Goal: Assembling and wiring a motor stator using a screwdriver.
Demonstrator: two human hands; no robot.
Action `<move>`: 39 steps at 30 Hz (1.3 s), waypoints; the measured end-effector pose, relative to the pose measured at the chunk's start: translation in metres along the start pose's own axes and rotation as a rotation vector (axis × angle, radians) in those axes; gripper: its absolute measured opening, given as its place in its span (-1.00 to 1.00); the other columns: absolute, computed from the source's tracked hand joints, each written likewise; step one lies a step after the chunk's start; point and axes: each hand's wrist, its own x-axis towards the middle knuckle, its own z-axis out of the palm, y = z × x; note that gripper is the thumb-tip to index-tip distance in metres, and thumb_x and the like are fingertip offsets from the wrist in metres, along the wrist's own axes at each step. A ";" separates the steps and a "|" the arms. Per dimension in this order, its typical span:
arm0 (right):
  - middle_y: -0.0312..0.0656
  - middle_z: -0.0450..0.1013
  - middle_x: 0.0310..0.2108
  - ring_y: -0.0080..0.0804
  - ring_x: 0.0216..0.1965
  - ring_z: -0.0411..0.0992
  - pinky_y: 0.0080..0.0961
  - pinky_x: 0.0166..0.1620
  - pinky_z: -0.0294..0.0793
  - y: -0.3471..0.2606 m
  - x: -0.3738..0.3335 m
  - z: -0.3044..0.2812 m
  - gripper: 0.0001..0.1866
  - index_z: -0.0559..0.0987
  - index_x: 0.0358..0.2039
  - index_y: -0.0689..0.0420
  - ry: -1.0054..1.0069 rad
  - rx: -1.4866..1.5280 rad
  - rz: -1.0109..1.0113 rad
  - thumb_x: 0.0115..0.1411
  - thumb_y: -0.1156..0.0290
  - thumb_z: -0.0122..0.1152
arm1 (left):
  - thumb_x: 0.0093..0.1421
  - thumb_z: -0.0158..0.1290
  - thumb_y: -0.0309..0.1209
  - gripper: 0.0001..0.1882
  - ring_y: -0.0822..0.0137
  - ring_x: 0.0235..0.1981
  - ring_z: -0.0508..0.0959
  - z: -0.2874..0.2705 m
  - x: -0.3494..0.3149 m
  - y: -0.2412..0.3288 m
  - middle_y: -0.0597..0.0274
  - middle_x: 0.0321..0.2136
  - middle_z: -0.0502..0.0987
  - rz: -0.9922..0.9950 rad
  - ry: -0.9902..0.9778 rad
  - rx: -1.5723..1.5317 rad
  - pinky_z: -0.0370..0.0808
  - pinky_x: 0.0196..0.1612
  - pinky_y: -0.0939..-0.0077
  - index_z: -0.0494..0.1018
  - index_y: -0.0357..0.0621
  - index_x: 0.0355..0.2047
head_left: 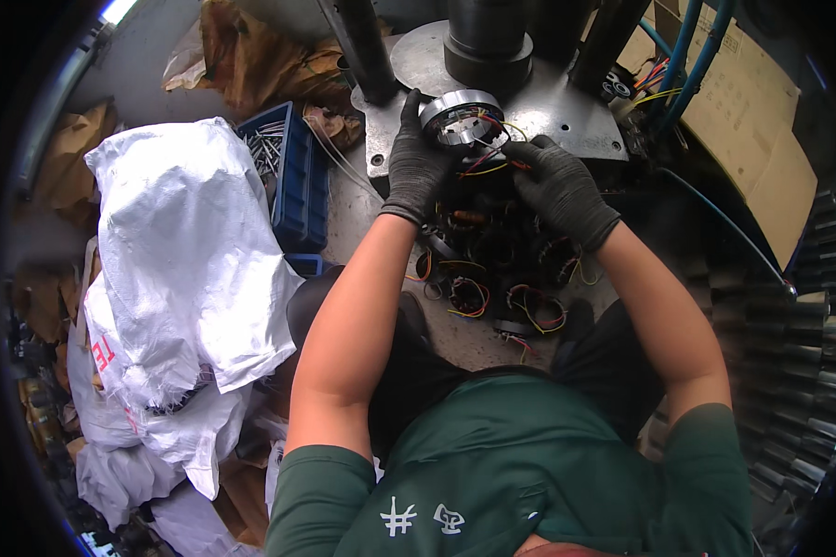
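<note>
My left hand (422, 162), in a dark knit glove, grips a ring-shaped motor stator (462, 104) by its left side, tilted above the front of the press bed. Red, yellow and dark lead wires (489, 158) trail from the ring. The gloved right hand (553, 181) pinches these wires at the ring's right side. Beneath both hands, several more wound stators (470, 295) with coloured leads lie on the floor between my feet.
A metal press bed (585, 139) with thick columns (362, 51) stands ahead. On the left are a blue crate (299, 190) of metal rods and white woven sacks (190, 251). Cardboard (752, 121) and blue hoses (701, 56) stand at right, above stacked metal parts (790, 371).
</note>
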 end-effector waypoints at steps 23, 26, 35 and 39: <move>0.09 0.62 -0.30 0.11 -0.21 0.62 0.03 -0.08 0.60 -0.037 0.034 0.011 -0.66 0.66 0.00 0.06 -0.227 -0.302 0.058 0.24 0.31 0.15 | 0.00 0.45 -0.42 -0.12 0.02 0.01 0.68 0.000 -0.008 0.001 -0.10 -0.01 0.64 0.060 0.131 0.189 0.61 0.08 0.19 0.27 -0.11 0.31; 0.09 0.63 -0.29 0.09 -0.21 0.62 0.02 -0.07 0.60 -0.042 0.039 0.018 -0.67 0.66 -0.02 0.09 -0.245 -0.304 0.055 0.24 0.34 0.14 | 0.04 0.43 -0.44 -0.15 0.10 0.02 0.69 -0.001 -0.004 -0.009 -0.06 0.02 0.64 0.016 0.110 0.189 0.62 0.10 0.26 0.25 -0.11 0.30; 0.05 0.65 -0.25 0.04 -0.15 0.65 -0.05 -0.02 0.62 -0.047 0.039 0.027 -0.73 0.67 -0.13 0.13 -0.226 -0.326 0.024 0.19 0.33 0.25 | 0.07 0.42 -0.28 -0.22 0.10 0.06 0.68 -0.003 0.002 -0.003 -0.03 0.00 0.67 -0.070 0.135 0.329 0.57 0.14 0.26 0.30 -0.17 0.23; 0.07 0.65 -0.27 0.05 -0.17 0.65 -0.03 -0.05 0.62 -0.033 0.051 0.037 -0.72 0.67 -0.11 0.12 -0.255 -0.349 -0.012 0.23 0.34 0.14 | 0.02 0.48 -0.18 -0.18 -0.04 0.02 0.67 0.000 -0.004 0.020 -0.08 -0.02 0.66 -0.106 0.156 0.282 0.59 0.10 0.15 0.37 -0.12 0.24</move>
